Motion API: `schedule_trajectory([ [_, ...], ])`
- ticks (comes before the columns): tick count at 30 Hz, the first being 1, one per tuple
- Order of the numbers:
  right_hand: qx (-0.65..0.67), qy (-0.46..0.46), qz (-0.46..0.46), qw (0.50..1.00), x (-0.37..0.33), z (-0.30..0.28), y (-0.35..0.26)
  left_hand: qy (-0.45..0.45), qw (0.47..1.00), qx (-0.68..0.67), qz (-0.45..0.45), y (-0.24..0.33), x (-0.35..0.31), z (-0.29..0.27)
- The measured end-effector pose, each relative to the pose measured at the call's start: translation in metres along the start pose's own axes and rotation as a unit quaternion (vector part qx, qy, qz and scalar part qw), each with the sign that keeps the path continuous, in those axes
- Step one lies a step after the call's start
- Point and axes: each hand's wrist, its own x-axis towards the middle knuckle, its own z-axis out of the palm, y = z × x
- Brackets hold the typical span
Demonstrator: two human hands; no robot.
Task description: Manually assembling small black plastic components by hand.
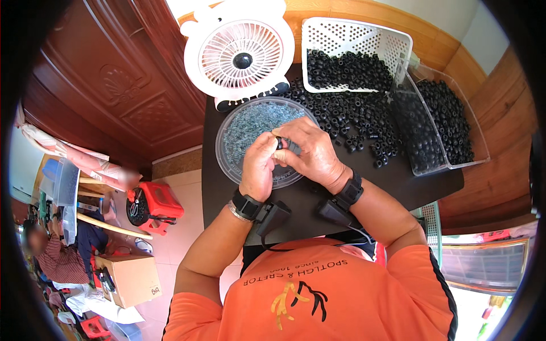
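Above a round clear tub (223,156) of small pale-blue translucent pieces, both of my hands meet. My left hand (259,165) is closed, its thumb and fingertips pinching a small black ring-shaped part (278,143). Wrapped in from the other side, my right hand (313,150) is closed on the same part, thumb against the left fingertips. A dark grey band (294,147) shows around a finger there. My fingers hide most of the part, and whether a pale-blue piece is in it cannot be seen. Loose black ring-shaped parts (355,116) lie spread just beyond my right hand.
A white perforated basket (355,28) tipped toward me spills black parts. Right of it stands a clear bin (424,165) of more. A white animal-shaped fan (196,57) stands behind the tub on the dark table (375,193). A person (62,256) sits far left, near a cardboard box (133,278).
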Motion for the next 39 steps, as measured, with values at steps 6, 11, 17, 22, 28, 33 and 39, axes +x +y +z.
schedule_trajectory([
  [6,-0.122,-0.038,-0.015,0.992,0.000,-0.005,0.000,0.007,0.990,0.129,-0.062,0.007,0.003,-0.004],
  [11,-0.158,-0.068,-0.030,0.985,-0.001,-0.003,-0.002,0.007,0.989,0.133,-0.067,0.005,0.002,-0.009],
  [17,-0.158,-0.056,-0.050,0.985,-0.004,0.002,-0.001,0.036,0.985,0.148,-0.076,0.005,-0.002,-0.004],
  [22,-0.150,-0.051,-0.059,0.986,-0.005,0.003,-0.001,0.039,0.983,0.158,-0.082,0.009,-0.003,-0.001],
  [28,0.066,0.037,-0.012,0.997,-0.003,0.010,0.011,0.007,0.990,0.137,-0.011,0.006,-0.001,-0.005],
  [33,0.227,-0.039,0.130,0.964,-0.006,0.005,0.013,-0.009,0.982,0.184,0.049,0.013,-0.002,-0.005],
  [39,0.267,-0.022,0.222,0.938,-0.008,-0.002,0.021,-0.015,0.972,0.227,0.057,0.013,-0.001,-0.004],
])
